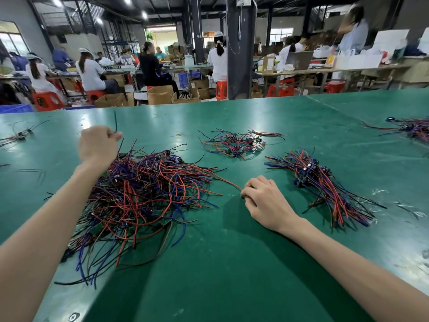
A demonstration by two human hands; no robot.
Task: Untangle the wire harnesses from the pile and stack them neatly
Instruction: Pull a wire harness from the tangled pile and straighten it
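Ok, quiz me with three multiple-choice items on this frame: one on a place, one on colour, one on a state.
1. Where is the neat stack relative to the right hand?
A. To its right
B. To its left
C. Under it

2. What colour is the table?
A. White
B. Green
C. Yellow

3. What is the left hand doing?
A. Lying flat and open
B. Pinching a dark wire above the tangled pile
C. Holding a box

Answers:
1 A, the aligned bundle lies right of that hand.
2 B, the surface is green throughout.
3 B, its closed fingers grip a wire that rises from them.
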